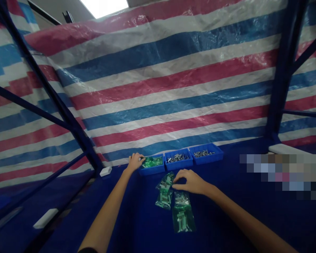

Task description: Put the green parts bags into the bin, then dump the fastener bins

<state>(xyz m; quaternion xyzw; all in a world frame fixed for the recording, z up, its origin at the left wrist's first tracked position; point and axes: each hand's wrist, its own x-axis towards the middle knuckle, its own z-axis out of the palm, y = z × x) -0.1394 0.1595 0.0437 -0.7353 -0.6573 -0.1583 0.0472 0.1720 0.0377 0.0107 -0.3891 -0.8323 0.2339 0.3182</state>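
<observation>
1. Two hands worked over the blue table (252,218). We saw the left hand (135,162) reaching to the near-left corner of the leftmost blue bin (152,170), fingers curled at its rim beside the green bags (153,161) inside; whether it gripped a bag or only the rim, we could not tell.
2. We saw the right hand (191,181) resting, fingers bent downward, on the top edge of the filled packets (173,202) lying on the table just in front of the bins. It pinched or pressed the uppermost packet; we could not tell which.
3. Two more blue bins, the middle bin (178,162) and the right bin (205,155), held small metal parts and stood in a row with the first against the striped tarp (173,70).
4. Risk, in our judgement: the packets overlapped loosely, so a pull on one could have dragged its neighbours or fanned the pile out. The light plastic could also have slipped from a shallow pinch.
5. Risk, in our judgement: the left forearm crossed close to the bin row, and a sideways sweep could have pushed the leftmost bin.
6. Orientation: the largest packet (183,216) lay flat, its long axis running from the bins toward us, tilted slightly right at the near end.
</observation>
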